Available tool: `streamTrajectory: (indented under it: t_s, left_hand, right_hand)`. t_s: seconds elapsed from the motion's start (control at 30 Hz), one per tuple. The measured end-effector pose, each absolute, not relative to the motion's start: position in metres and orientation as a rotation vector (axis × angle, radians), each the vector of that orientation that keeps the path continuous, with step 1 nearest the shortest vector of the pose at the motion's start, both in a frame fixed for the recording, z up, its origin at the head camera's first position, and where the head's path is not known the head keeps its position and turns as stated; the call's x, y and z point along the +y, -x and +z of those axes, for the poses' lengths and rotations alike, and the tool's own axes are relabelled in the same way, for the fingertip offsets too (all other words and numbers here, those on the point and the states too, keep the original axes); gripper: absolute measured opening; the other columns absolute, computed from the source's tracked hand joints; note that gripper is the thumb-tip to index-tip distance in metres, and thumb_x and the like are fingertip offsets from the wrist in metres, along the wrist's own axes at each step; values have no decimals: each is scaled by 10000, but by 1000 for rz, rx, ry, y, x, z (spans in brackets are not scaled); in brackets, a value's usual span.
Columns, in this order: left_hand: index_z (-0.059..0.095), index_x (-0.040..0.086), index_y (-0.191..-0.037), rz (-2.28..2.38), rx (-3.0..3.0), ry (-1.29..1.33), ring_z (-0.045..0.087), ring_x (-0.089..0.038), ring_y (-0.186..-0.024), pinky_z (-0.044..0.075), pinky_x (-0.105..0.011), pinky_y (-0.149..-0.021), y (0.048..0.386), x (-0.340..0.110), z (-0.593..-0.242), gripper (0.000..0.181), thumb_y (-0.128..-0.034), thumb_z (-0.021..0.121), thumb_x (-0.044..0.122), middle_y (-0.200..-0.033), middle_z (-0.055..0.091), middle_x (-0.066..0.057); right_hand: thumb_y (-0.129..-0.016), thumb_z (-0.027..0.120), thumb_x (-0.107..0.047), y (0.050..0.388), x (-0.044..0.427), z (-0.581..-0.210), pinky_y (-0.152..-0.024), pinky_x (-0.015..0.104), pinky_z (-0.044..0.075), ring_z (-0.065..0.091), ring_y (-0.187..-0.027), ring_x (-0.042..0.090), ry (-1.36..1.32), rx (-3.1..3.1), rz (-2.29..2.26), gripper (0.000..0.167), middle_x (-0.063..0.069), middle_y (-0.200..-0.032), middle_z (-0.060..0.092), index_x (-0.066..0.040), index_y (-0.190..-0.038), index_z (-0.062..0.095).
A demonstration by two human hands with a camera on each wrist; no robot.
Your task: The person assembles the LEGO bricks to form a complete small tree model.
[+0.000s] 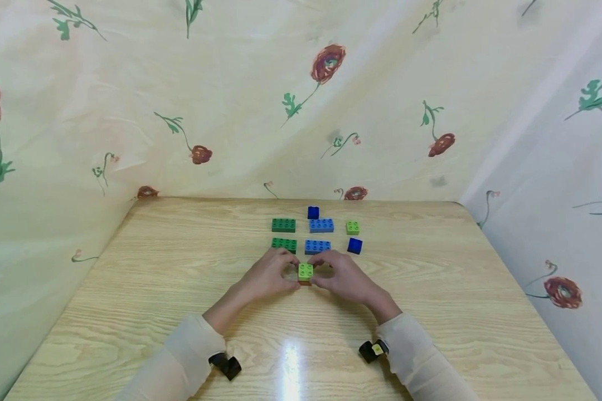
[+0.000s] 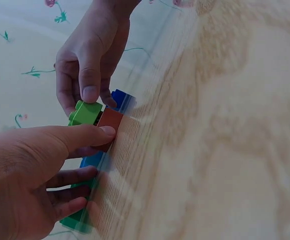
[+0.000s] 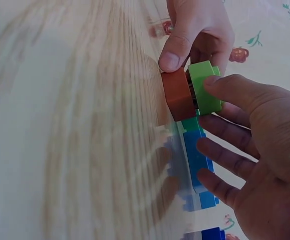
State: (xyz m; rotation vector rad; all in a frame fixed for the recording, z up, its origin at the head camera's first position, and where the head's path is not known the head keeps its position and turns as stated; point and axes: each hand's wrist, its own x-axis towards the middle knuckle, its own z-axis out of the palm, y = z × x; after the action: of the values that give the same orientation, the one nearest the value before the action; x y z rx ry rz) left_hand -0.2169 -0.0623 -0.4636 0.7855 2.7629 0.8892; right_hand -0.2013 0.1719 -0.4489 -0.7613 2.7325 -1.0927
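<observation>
A light green brick (image 1: 305, 270) sits on top of an orange-red brick (image 1: 305, 283) at the middle of the table. My left hand (image 1: 270, 274) pinches the red brick (image 2: 111, 126) at its side, thumb on the near face. From the right, my right hand (image 1: 346, 278) pinches the light green brick (image 3: 202, 90) between thumb and fingers. In the right wrist view a narrow, uneven gap shows between the green brick and the red brick (image 3: 177, 95), so the two are not pressed fully together. The red brick rests on or just above the wood; which, I cannot tell.
Beyond my hands lie two dark green bricks (image 1: 283, 225), two blue bricks (image 1: 321, 225), a small light green brick (image 1: 353, 228) and two small dark blue bricks (image 1: 354, 246). A flowered cloth (image 1: 241, 111) hangs behind and beside the wooden table (image 1: 180, 239).
</observation>
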Motion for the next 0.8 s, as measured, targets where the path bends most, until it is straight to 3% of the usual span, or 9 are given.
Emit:
streamTrajectory:
  t_s: [0.17,0.33,0.8]
  left_hand:
    - [710,163,-1245,956,2724,-773,552,-288,-1299,481,-528,-1090,217,-66,-461,440,-869,835,355,-1337,638,-51]
    - [711,224,-1189,1123,2675,-805,583,-272,-1285,495,-528,-1068,216,-70,-457,342,-891,814,355,-1314,664,-8]
    - [713,203,-1101,1261,2586,-842,662,-211,-1146,549,-437,-987,219,-69,-457,226,-906,814,255,-1143,731,15]
  right_hand:
    - [-924,789,-207,202,171,-450,-988,473,548,657,-1152,225,761,2741,-1064,308,24,-1198,718,-137,-1215,715]
    - [-925,788,-209,202,172,-450,-991,475,551,664,-1156,228,770,2746,-1048,302,23,-1193,727,-137,-1210,720]
    - [-925,789,-203,203,173,-451,-1013,471,551,670,-1173,226,793,2756,-1033,303,27,-1200,732,-124,-1207,712]
